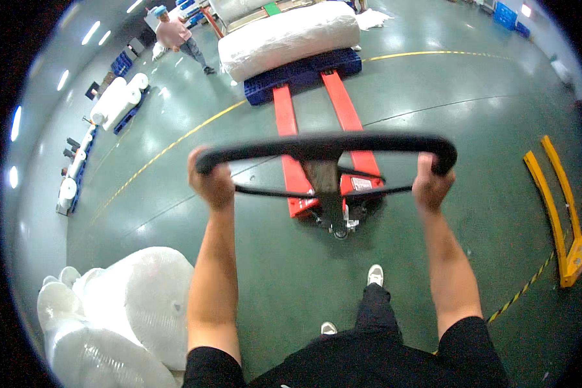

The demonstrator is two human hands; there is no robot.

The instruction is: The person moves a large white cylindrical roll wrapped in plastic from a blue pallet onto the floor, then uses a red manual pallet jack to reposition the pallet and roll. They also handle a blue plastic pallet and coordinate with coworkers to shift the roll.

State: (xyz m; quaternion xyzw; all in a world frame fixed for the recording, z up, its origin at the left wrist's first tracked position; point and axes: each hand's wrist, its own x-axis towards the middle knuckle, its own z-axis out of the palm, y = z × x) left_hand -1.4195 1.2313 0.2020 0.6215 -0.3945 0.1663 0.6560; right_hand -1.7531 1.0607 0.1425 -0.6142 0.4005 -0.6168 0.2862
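Note:
Both my arms reach forward to the black handle (330,143) of a red pallet jack. My left hand (212,184) is wrapped round the handle's left end, and my right hand (433,181) grips its right end. Beyond the handle, the jack's two red forks (344,107) point away from me. Their far tips meet a blue pallet (304,72); how deep they reach under it is hidden. A large roll wrapped in white film (290,40) lies across that pallet.
White wrapped rolls (142,297) stand close at my left. A yellow metal frame (559,220) lies on the floor at right. Further white rolls on pallets (116,107) line the left wall. A person (174,35) stands at the far left, near a yellow floor line (194,131).

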